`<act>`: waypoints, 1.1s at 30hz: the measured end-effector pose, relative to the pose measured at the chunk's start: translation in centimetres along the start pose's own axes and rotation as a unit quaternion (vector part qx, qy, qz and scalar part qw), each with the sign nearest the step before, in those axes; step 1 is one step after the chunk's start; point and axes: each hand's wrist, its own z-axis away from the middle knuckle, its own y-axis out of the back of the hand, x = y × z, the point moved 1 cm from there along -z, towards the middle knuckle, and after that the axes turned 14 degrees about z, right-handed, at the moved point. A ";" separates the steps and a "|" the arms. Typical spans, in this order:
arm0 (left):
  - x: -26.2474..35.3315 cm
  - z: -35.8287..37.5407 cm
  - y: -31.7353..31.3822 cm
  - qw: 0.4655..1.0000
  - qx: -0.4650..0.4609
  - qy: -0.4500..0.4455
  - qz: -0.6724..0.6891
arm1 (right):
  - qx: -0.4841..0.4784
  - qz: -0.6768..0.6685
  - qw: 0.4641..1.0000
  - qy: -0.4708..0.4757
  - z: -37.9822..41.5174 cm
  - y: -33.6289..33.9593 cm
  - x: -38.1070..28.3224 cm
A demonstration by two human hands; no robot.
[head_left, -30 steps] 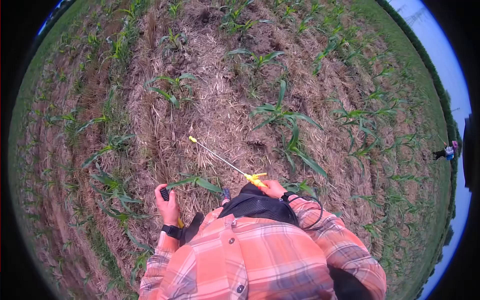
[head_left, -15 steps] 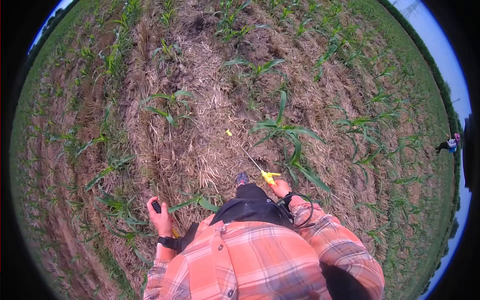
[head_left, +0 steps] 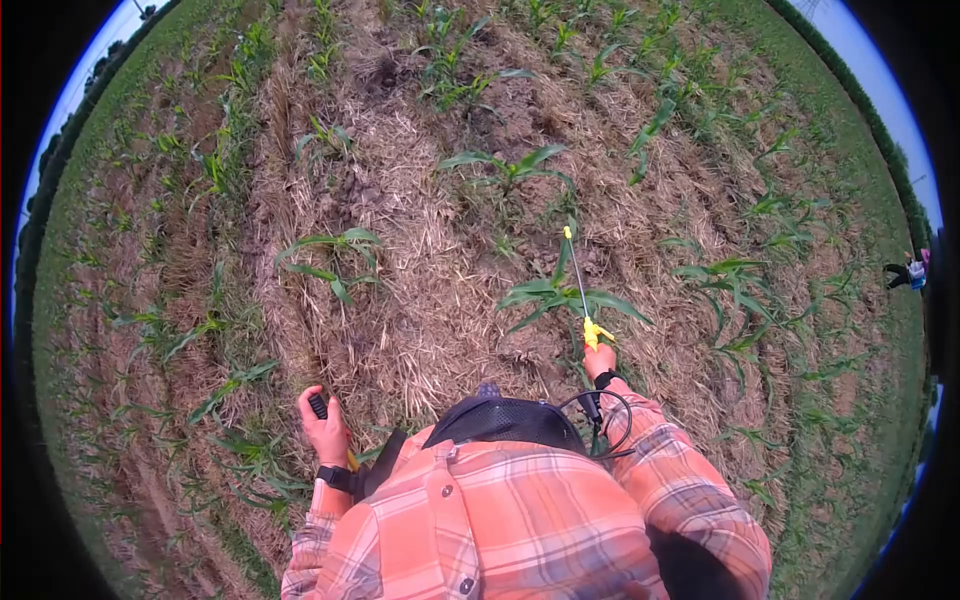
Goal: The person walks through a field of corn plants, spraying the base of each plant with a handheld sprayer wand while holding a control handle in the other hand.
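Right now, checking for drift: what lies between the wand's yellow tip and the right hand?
In the head view, only the thin wand shaft over a young corn plant, from tip to right hand.

Yellow-tipped spray wand (head_left: 580,285) over seedling (head_left: 560,295)

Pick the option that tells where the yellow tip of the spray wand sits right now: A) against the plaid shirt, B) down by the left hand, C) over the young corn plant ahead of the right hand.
C: the right hand holds the spray wand, whose tip lies over the corn plant.
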 end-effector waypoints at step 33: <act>1.0 -27.9 -7.4 0.996 -0.073 0.041 0.038 | -0.218 0.004 0.969 0.113 -6.8 -2.0 -26.5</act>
